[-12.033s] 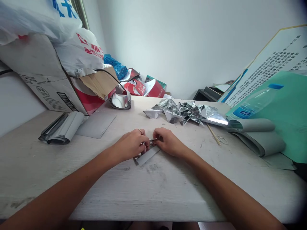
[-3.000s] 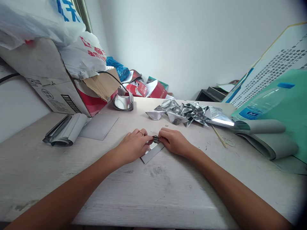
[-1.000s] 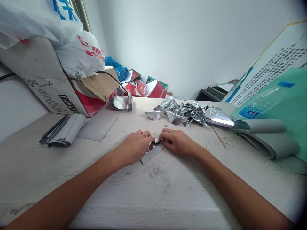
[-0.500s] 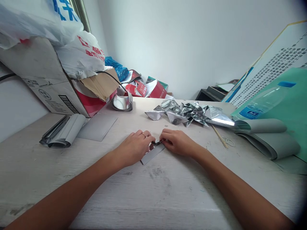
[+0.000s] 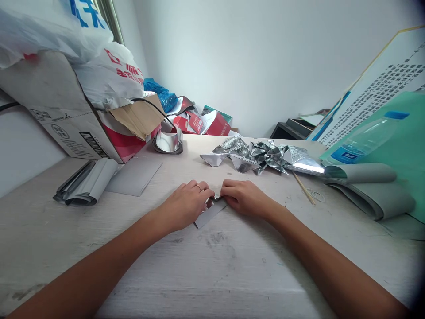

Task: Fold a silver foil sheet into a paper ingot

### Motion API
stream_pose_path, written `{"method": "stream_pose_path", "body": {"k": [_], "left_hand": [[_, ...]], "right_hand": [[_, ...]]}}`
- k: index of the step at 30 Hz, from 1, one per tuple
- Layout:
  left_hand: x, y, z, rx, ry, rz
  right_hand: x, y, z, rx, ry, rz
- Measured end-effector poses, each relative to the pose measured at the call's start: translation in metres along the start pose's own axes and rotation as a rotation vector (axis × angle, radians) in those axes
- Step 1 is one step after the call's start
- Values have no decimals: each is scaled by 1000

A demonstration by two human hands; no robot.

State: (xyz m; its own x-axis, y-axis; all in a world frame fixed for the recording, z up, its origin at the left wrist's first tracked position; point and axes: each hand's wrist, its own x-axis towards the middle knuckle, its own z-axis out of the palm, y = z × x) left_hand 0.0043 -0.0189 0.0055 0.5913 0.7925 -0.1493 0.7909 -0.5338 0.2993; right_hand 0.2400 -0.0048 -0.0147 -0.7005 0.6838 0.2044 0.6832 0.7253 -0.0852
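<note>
A narrow grey strip of foil-backed sheet (image 5: 210, 213) lies on the pale wooden table (image 5: 139, 266) between my hands, with a small silver fold showing at its upper end. My left hand (image 5: 186, 204), with a ring on one finger, presses its fingertips on that fold. My right hand (image 5: 244, 197) pinches the same fold from the other side. The fingers hide most of the folded part. Just beyond my hands, a heap of crumpled, folded silver foil pieces (image 5: 255, 156) lies apart from them.
At the left stand a cardboard box (image 5: 73, 124) under white plastic bags (image 5: 109, 75), a curled foil piece (image 5: 168, 142), a rolled grey sheet (image 5: 86, 180) and a flat grey sheet (image 5: 134, 176). At the right lie rolled grey sheets (image 5: 372, 195), a plastic water bottle (image 5: 365, 142), a wooden stick (image 5: 303, 188) and rubber bands (image 5: 315, 195).
My hands have drawn slightly apart and stay on the strip's fold, which now shows less silver. The view has shifted slightly; the other objects on the table stay in place.
</note>
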Motion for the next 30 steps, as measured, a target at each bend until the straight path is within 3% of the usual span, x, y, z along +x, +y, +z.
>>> {"method": "stream_pose_path", "body": {"k": [11,30], "left_hand": [[3,-9,10,33,70,74],[1,-4,5,21,31,38]], "right_hand": [[1,-1,1,-24,13,-5],[1,-2,0,43,9,34]]}}
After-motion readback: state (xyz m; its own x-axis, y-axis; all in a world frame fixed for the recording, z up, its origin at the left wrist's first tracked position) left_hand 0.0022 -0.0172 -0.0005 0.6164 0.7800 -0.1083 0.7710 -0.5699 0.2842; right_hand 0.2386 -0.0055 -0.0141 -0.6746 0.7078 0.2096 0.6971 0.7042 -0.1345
